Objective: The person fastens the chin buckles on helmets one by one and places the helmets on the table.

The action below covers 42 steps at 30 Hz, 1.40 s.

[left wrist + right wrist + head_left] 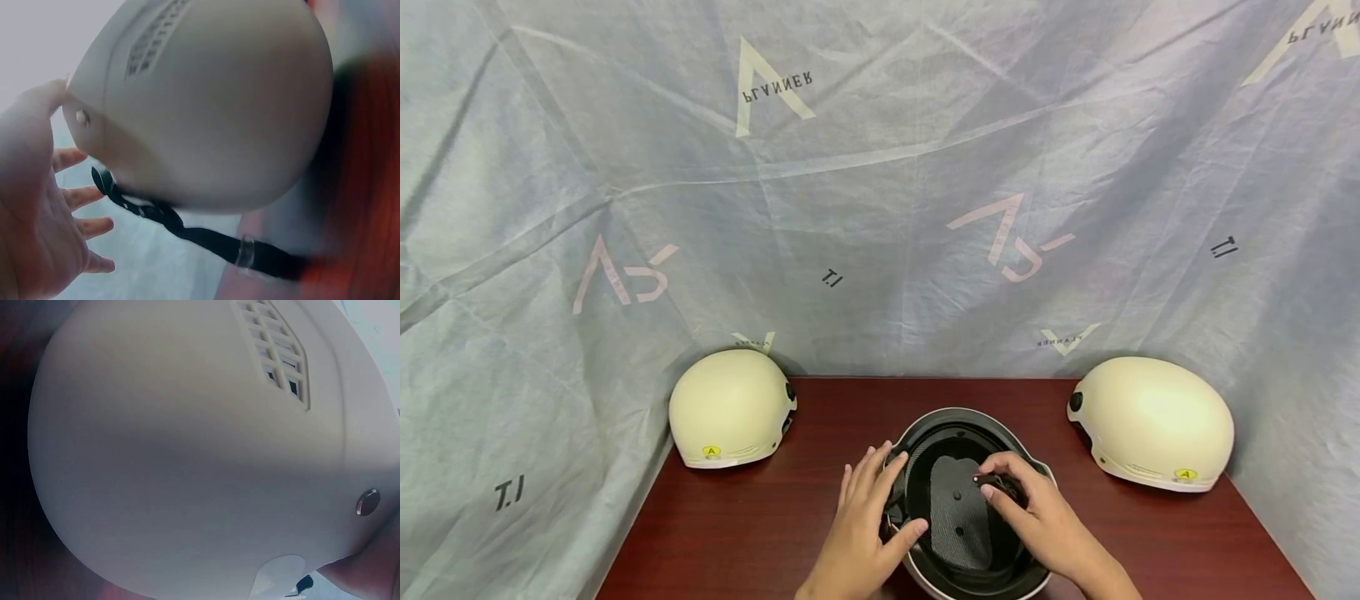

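Note:
An upturned helmet (957,414) sits on the table, its black lining (958,508) facing up. Its pale shell (212,106), with a slotted vent, fills much of both wrist views. My left hand (868,525) is at the left rim, fingers spread and nearly straight, thumb over the edge. A black chin strap (212,244) with a clear loop hangs off that side in the left wrist view. Over the right part of the opening, my right hand (1037,512) pinches a bunched black strap (1000,483) between thumb and fingers. In the right wrist view that hand is mostly hidden behind the shell.
Two more cream helmets rest dome up on the dark red table (850,417): one helmet (730,408) at the back left, another helmet (1157,421) at the back right. A grey printed sheet (887,250) hangs behind the table and along both sides.

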### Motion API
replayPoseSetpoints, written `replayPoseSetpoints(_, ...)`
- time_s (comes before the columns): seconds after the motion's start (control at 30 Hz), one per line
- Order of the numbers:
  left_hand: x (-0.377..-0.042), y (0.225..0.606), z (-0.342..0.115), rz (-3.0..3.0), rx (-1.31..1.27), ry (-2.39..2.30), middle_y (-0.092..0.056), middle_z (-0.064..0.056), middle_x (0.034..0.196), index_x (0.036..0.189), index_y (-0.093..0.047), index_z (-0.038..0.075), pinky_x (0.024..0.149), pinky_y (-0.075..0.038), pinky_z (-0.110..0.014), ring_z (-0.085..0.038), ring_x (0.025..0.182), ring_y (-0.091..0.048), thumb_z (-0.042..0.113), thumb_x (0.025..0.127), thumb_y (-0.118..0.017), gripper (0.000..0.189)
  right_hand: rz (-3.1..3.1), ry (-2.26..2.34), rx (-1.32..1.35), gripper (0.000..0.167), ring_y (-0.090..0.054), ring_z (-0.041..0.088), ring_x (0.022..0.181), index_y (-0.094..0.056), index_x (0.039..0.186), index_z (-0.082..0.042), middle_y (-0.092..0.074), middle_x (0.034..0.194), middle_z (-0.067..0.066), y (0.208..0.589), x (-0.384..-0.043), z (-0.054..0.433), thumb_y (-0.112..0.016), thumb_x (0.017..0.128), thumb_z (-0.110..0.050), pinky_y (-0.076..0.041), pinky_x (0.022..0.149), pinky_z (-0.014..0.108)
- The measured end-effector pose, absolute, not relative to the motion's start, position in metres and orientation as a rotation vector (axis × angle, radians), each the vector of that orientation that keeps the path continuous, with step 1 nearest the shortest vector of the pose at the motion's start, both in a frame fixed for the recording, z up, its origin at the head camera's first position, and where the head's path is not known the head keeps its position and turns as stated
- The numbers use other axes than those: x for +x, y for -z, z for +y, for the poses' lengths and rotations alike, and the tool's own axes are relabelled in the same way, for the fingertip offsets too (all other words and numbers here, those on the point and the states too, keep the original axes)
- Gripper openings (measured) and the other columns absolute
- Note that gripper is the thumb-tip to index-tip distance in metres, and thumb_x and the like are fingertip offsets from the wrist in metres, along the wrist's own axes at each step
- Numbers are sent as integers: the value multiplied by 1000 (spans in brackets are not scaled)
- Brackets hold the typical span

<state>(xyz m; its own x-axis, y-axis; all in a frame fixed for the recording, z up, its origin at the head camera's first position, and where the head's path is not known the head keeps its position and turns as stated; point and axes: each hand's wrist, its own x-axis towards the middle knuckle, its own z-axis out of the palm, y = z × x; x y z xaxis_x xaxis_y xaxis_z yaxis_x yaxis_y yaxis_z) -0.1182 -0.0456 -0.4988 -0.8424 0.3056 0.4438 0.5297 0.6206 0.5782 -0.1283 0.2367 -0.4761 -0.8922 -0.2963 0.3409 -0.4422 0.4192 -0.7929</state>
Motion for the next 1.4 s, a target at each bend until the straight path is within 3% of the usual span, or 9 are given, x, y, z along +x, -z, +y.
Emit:
replayPoseSetpoints(0.13, -121, 505, -53, -2468, -641, 1043, -42, -1, 168, 162, -43, 24, 116, -34, -72, -29, 154, -44, 34, 103, -65, 64, -2531, -1486, 627, 16, -62, 4, 79, -63, 119, -23, -68, 97, -1, 475, -128, 237, -64, 106, -14, -52, 71, 23)
replayPoseSetpoints(0.27, -127, 511, -56, -2466, -485, 1143, -47, -1, 164, 162, -42, 23, 117, -41, -60, -23, 151, -48, 15, 106, -58, 58, -2546, -1493, 588, 15, -58, 4, 68, -63, 117, -25, -63, 87, -2, 475, -128, 237, -62, 107, -15, -51, 64, 24)
replayPoseSetpoints(0.37, -131, 516, -56, -2566, -272, 1290, -48, -2, 163, 162, -41, 23, 117, -44, -56, -25, 151, -47, 11, 107, -54, 58, -2535, -1476, 593, 15, -57, 4, 67, -63, 116, -25, -62, 84, -2, 474, -127, 237, -62, 107, -13, -50, 64, 24)
replayPoseSetpoints(0.5, -135, 524, -54, -2719, -47, 1261, -56, -8, 154, 154, -51, 17, 109, -48, -60, -35, 139, -56, 16, 103, -63, 53, -2516, -1474, 620, 15, -57, 3, 67, -64, 116, -24, -62, 84, -2, 473, -128, 237, -62, 107, -12, -50, 64, 23)
replayPoseSetpoints(0.63, -138, 529, -53, -2811, 19, 1044, -71, -8, 127, 132, -68, 14, 91, -53, -56, -33, 114, -66, 24, 94, -78, 41, -2508, -1444, 645, 16, -60, 3, 76, -64, 116, -23, -66, 92, -7, 473, -128, 238, -62, 106, -11, -51, 69, 22)
replayPoseSetpoints(0.73, -141, 531, -53, -2877, 24, 889, -73, -3, 101, 109, -74, 14, 80, -53, -52, -28, 95, -67, 25, 84, -84, 29, -2504, -1409, 648, 18, -63, 2, 86, -64, 116, -24, -71, 102, -6, 473, -129, 238, -63, 106, -9, -52, 75, 21)
replayPoseSetpoints(0.93, -145, 543, -50, -2942, 20, 696, -62, 0, 73, 76, -62, 17, 67, -48, -47, -25, 73, -61, 18, 69, -87, 26, -2509, -1373, 638, 20, -65, 1, 94, -65, 115, -26, -73, 106, -7, 474, -128, 239, -65, 104, -9, -53, 79, 20)
replayPoseSetpoints(1.1, -151, 550, -45, -2974, 47, 667, -58, 0, 71, 71, -55, 18, 70, -47, -49, -26, 73, -59, 12, 71, -82, 28, -2514, -1379, 628, 19, -65, 0, 95, -65, 115, -25, -74, 106, -6, 474, -127, 239, -65, 104, -10, -53, 79, 20)
replayPoseSetpoints(1.4, -170, 559, -35, -2959, 91, 551, -72, -11, 82, 76, -65, 12, 73, -54, -54, -35, 81, -69, 13, 79, -84, 19, -2520, -1413, 621, 17, -66, 1, 95, -66, 115, -24, -74, 106, -3, 473, -127, 240, -65, 105, -11, -53, 79, 21)
